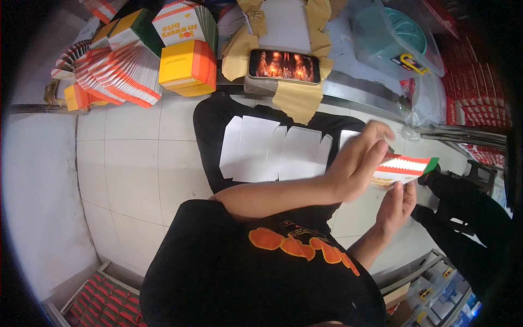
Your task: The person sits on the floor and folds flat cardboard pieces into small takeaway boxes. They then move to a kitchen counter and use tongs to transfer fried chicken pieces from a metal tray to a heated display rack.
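Note:
My right hand [397, 207] pinches the lower edge of a small red, white and green paper carton [406, 170], held out over my right side. My left arm reaches across my lap, and my left hand [357, 161] is at the carton's left end. Its fingers are smeared by motion, so its grip is unclear. Across my thighs lies an unfolded carton blank [278, 150], white side up, with cut slits and flaps. Part of another white sheet [347, 137] shows behind my left hand.
Fanned stacks of folded cartons [122, 73] and a yellow-orange box [188, 66] stand on the table at the far left. A phone [284, 66] leans among brown tape ahead. A clear tub [400, 38] is at far right. Another person's dark-clothed legs [463, 201] are at right.

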Demonstrator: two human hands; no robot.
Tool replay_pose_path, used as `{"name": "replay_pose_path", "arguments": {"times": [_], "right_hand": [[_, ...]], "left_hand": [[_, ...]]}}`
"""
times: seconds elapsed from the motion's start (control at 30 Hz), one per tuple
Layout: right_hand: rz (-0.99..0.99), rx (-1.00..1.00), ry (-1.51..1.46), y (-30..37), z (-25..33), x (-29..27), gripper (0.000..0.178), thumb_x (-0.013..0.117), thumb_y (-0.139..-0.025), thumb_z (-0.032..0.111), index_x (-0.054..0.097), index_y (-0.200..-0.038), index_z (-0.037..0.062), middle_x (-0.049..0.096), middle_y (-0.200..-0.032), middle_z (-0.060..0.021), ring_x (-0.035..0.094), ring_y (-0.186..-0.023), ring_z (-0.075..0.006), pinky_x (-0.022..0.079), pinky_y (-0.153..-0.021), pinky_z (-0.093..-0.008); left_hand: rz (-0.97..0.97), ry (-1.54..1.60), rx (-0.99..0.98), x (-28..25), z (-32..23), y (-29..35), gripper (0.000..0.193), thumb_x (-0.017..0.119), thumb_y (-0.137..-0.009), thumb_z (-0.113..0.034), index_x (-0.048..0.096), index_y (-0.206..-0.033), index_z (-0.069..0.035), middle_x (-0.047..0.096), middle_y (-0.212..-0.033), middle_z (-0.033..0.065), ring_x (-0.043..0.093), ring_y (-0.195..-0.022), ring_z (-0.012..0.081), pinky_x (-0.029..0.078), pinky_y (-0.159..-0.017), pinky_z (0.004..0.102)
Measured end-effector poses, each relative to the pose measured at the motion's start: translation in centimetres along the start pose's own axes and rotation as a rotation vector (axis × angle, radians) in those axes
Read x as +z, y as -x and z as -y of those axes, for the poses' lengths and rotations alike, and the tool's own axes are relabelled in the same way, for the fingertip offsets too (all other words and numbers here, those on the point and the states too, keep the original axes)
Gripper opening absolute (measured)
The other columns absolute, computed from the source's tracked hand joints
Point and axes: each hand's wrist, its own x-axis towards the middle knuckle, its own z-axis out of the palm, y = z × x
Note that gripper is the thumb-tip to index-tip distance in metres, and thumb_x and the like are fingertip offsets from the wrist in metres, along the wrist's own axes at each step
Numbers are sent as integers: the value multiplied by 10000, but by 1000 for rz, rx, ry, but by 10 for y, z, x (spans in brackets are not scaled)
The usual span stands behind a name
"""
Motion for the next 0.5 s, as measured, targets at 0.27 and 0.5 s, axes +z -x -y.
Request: {"name": "replay_pose_path", "arguments": {"times": [0.27,0.5], "right_hand": [[23,92,267,4,5,13,330,575,-958,65,542,-1267,-46,624,-1163,-103,574,-1080,-180,424,-948,-301],[-195,-54,61,3,-11,18,146,580,-932,19,531,-1070,24,572,-1096,-72,538,-986,-141,420,-916,-299]], "left_hand": [[190,-784,491,-18,9,-17,402,648,-837,-114,614,-1237,-95,550,-892,104,582,-793,273,482,-762,376],[100,-804,387,-18,16,-11,109,636,-847,-161,607,-850,-57,488,-842,90,547,-765,262,448,-655,403]]}}
